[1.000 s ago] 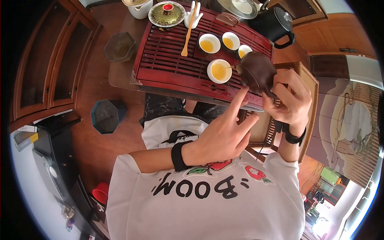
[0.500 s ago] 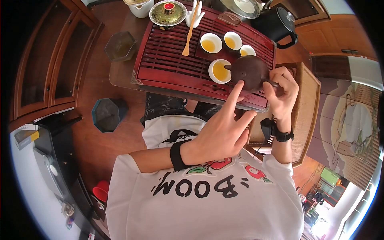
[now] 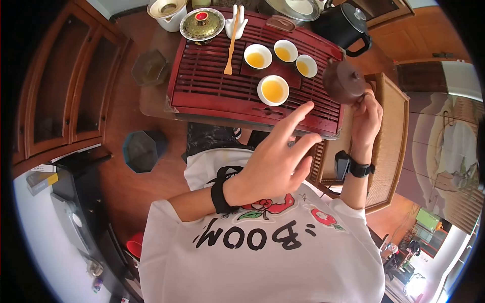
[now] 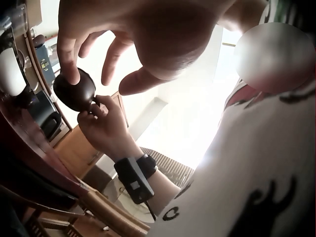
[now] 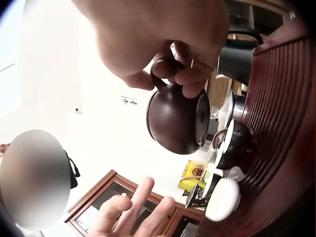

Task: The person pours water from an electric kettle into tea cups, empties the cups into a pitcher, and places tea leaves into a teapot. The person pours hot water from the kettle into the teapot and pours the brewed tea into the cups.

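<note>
My right hand (image 3: 368,121) grips the handle of a dark brown clay teapot (image 3: 344,83) over the right end of the slatted tea tray (image 3: 202,96). In the right wrist view, fingers curl through the handle above the round teapot body (image 5: 173,118). My left hand (image 3: 273,161) is held out in front of the chest, fingers spread and apart from the teapot. White-lined teacups with yellow tea stand on the tray: one teacup (image 3: 273,91) nearest me, others (image 3: 257,56) behind it.
A wooden tea scoop (image 3: 232,45) leans on a white hand-shaped stand (image 3: 237,25). Beside it sits a patterned lidded bowl (image 3: 202,25). A black kettle (image 3: 348,25) is at the back right, and a woven-seat chair (image 3: 389,146) stands right of the tray.
The teapot has tipped back from the nearest teacup, its spout no longer over it, and moved right with the right hand. The left hand's index finger has come away from the teapot.
</note>
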{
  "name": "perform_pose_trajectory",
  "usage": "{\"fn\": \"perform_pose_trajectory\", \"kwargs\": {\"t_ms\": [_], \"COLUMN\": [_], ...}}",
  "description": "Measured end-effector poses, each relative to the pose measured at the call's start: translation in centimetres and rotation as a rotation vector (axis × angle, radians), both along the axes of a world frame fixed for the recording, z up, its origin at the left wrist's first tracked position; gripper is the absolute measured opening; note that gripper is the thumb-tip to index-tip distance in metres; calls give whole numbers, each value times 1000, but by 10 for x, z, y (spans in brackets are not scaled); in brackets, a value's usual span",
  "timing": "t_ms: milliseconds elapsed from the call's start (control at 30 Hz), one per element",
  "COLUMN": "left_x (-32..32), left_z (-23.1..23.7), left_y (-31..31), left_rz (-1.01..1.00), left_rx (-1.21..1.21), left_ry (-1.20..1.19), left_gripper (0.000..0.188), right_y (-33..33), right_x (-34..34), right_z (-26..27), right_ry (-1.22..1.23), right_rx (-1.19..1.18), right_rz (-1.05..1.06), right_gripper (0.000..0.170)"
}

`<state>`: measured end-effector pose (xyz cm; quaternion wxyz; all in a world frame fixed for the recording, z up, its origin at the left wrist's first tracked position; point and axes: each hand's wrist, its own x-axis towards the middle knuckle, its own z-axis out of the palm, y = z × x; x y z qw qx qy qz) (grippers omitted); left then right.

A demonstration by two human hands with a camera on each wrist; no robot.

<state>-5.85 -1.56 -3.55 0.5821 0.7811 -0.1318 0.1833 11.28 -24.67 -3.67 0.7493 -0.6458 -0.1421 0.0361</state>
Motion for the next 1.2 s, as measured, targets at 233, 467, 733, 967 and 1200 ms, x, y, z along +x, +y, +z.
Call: {"fn": "perform_pose_trajectory", "kwargs": {"t_ms": [233,467,733,967,1200], "left_x": [-4,-23,-43,-63,-90], "left_z": [-1,-4,-3,3,4], "left_y": [7,24,44,45,43], "left_rz": [48,196,408,459,459], "left_rx": [30,53,145,158,157], "left_ry": [33,126,121,106,97], "left_gripper": [40,36,34,35,33], "right_y": [-13,-20,-13,-22,-15], "right_x": [44,82,85,84,66], "right_z": [-28,-51,-63,-56,-38], "right_ry": [79,120,161,138,112], "right_rx": [-87,-60,-50,-341,-627], "right_rz": [-192,-204,-207,-137,-180], "right_gripper": [32,21,21,32,30]}}
